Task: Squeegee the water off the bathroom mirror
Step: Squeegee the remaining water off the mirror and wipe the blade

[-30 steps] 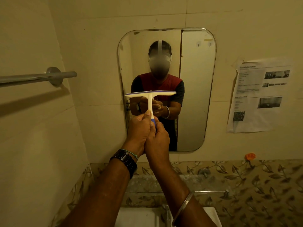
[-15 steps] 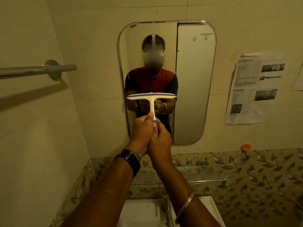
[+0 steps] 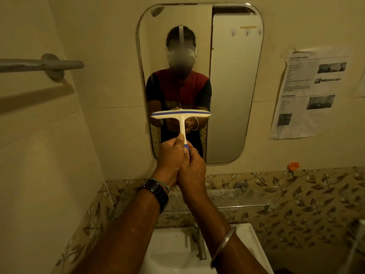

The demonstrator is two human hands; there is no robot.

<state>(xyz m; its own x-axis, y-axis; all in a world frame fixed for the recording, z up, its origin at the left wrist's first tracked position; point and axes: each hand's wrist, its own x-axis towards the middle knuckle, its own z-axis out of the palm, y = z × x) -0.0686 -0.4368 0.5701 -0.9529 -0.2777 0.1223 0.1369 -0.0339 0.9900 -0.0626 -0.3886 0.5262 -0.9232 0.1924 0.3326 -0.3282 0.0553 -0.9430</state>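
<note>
A white squeegee (image 3: pixel 181 115) with a blue rubber strip is held upright in front of the lower left part of the wall mirror (image 3: pixel 235 86). Its T-shaped blade lies level across the glass; whether it touches the glass I cannot tell. My left hand (image 3: pixel 170 155), with a dark watch on the wrist, grips the handle with the thumb up along it. My right hand (image 3: pixel 192 169), with a metal bangle on the forearm, is wrapped around the handle's blue lower end right beside the left. The mirror shows a person holding the squeegee.
A metal towel bar (image 3: pixel 45 65) juts from the left wall. A printed paper (image 3: pixel 310 91) is taped to the wall right of the mirror. Below are a glass shelf (image 3: pixel 237 196), a white sink (image 3: pixel 171 252) with a tap (image 3: pixel 201 248), and an orange hook (image 3: pixel 293 166).
The squeegee and both hands have travelled down the mirror, from about chest height in the reflection to lower on the glass. The camera has tilted down, showing more of the sink.
</note>
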